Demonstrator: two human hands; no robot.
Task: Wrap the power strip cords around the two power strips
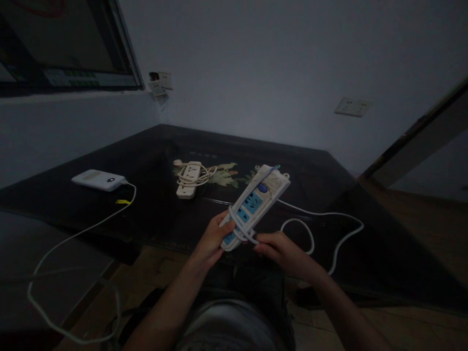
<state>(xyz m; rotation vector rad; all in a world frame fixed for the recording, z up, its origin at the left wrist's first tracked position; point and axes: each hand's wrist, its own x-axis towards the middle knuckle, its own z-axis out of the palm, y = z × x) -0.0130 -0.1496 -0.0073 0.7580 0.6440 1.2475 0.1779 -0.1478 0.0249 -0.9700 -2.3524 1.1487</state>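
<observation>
My left hand is closed around the near end of a white power strip with blue sockets, thumb on top. The strip is held tilted above the dark table, its far end pointing up and to the right. A white cord loops around its near part. My right hand pinches that cord just right of the strip. More of the cord trails over the table to the right. A second, smaller white power strip lies on the table beyond my left hand, wrapped in its own cord.
On the left of the black table lies a white box-shaped device with a white cable hanging off the front edge. A yellow tag sits by that cable. Wall sockets are at the back, and a window is at upper left.
</observation>
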